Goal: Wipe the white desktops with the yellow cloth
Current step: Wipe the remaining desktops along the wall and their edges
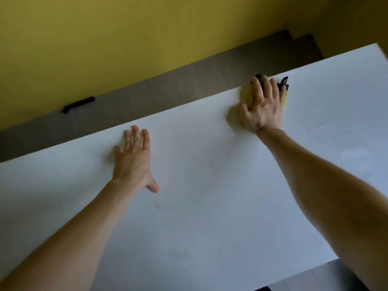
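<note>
A white desktop (199,206) fills most of the view. My right hand (262,108) lies flat near its far edge, pressing down on the yellow cloth (244,95), which is blurred and mostly hidden under the palm; yellow shows at the left of the hand and as a thin strip at its right. My left hand (134,158) rests flat on the desktop at the middle left, fingers spread, holding nothing.
A black cord or strap (282,84) lies at the far edge just beyond my right fingers. Behind the desk run a dark floor (147,97) and a yellow wall (105,38). A black object (78,104) lies at the wall's foot. The desk's corner is at the lower right.
</note>
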### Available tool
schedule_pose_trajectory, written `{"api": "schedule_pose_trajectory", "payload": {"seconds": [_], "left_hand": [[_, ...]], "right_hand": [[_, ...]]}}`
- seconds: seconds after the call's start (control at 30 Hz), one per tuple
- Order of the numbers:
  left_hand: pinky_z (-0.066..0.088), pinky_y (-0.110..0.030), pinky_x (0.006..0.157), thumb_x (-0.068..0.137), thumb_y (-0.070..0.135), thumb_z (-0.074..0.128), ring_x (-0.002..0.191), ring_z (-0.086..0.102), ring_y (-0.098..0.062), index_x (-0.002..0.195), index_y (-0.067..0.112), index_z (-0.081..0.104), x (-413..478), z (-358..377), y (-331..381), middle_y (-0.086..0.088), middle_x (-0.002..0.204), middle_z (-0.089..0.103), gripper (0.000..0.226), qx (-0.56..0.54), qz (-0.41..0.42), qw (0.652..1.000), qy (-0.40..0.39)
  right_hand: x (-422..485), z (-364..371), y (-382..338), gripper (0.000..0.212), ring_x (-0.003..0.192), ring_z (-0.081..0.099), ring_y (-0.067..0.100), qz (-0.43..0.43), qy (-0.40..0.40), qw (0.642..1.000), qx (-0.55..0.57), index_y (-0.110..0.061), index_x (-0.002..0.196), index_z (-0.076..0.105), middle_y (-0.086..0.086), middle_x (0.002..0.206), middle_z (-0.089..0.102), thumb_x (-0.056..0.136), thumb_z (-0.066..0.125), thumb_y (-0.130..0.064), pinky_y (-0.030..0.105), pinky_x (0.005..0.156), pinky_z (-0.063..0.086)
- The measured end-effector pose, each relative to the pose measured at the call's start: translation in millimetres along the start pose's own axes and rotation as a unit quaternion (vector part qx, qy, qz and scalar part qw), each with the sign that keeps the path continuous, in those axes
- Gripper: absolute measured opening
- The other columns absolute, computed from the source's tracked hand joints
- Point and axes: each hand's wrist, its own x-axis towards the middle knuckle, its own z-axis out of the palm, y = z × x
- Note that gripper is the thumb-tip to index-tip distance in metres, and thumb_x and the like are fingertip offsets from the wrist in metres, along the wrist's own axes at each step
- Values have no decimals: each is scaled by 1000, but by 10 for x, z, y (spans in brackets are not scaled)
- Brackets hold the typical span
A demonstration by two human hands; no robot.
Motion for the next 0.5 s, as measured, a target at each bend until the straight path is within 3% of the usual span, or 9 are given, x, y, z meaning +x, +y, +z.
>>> {"api": "schedule_pose_trajectory", "payload": {"seconds": [0.03,0.1,0.17,0.23,0.3,0.37,0.5], "left_hand": [[20,-61,132,46,65,104,166,-17,-36,167,11,-23,0,-5,4,-13,175,-31,183,-1,4,1000,-1],[20,-60,132,44,66,103,166,-16,-35,168,12,-21,-14,2,-9,-12,176,-29,183,-8,2,1000,0],[21,-58,132,41,67,104,167,-13,-35,169,13,-16,1,0,-28,-13,178,-24,184,-6,-1,1000,9],[22,-57,132,36,68,104,167,-10,-35,170,13,-13,21,26,-34,-14,179,-20,186,-3,3,1000,13],[22,-56,132,35,69,103,167,-11,-35,169,13,-15,33,50,-42,-13,178,-22,188,0,-7,1000,11],[22,-57,133,35,72,102,167,-13,-34,169,14,-19,53,62,-52,-12,177,-26,189,6,-4,1000,4],[22,-59,132,37,72,102,166,-16,-34,168,15,-23,73,92,-68,-11,177,-29,190,6,4,1000,-2]], "right_hand": [[-120,77,-307,83,162,26,39,-12,1,1000,6,-20,166,38,13,172,37,94,47,-59,61,134,7],[-443,251,-1056,82,162,26,40,-127,-17,991,26,-18,166,40,12,171,39,94,49,-57,61,133,6],[-712,352,-1719,78,164,23,37,-232,-59,970,28,-20,167,39,11,172,38,98,38,-56,59,133,5],[-774,352,-1898,77,163,24,36,-282,-99,953,52,-22,167,40,10,171,40,98,27,-53,57,134,6],[-659,338,-1567,76,162,28,34,-319,-93,942,37,-24,168,39,9,170,41,97,31,-50,55,135,7],[-452,278,-888,73,160,32,33,-291,-58,954,38,-26,167,39,7,168,44,97,42,-48,54,135,10],[-27,-82,750,69,162,27,33,-57,-25,998,20,-33,168,32,8,169,40,102,39,-53,60,134,2]]}}
